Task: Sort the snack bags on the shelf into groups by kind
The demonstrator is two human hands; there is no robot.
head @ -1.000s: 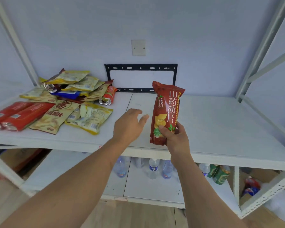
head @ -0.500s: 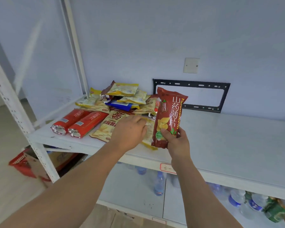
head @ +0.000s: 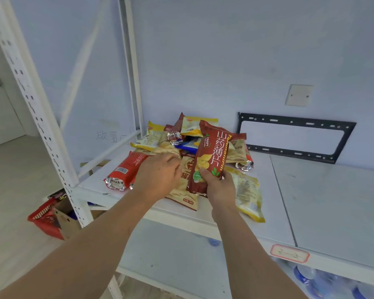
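Left hand (head: 158,175) now over pile (head: 181,147), fingertips hidden.

Left hand (head: 158,176) covers part of the red packs (head: 125,169), fingertips hidden in pile (head: 192,145). Bottles (head: 324,281) at 5 o'clock blurred, cut by frame edge.

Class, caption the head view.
Right hand holds a dark-red chip bag; left hand reaches into the snack pile.
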